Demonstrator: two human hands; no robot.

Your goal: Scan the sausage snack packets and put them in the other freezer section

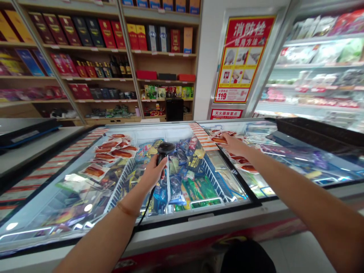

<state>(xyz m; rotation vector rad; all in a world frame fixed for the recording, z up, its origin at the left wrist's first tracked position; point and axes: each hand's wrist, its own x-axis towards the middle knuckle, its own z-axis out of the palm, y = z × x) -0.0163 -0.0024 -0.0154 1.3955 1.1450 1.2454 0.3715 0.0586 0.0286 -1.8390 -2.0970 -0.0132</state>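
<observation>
My left hand (pixel 153 172) is closed round the handle of a black barcode scanner (pixel 166 147), held over the freezer's middle section with its cord hanging down. My right hand (pixel 232 143) reaches forward to the right and grips a clear packet with a brown sausage (pixel 218 140) in it. More sausage packets (pixel 247 167) lie on the glass beneath and beside my right forearm. On the left glass lid another group of sausage packets (pixel 115 152) is spread out, with a single packet (pixel 94 171) nearer to me.
A chest freezer (pixel 182 223) stretches across in front of me, its wire baskets (pixel 209 172) filled with bagged goods. Striped orange-and-white strips (pixel 203 136) lie on it. A dark tray (pixel 318 132) sits at right. Behind stand shelves of boxes (pixel 85 32) and a lit cooler (pixel 318 68).
</observation>
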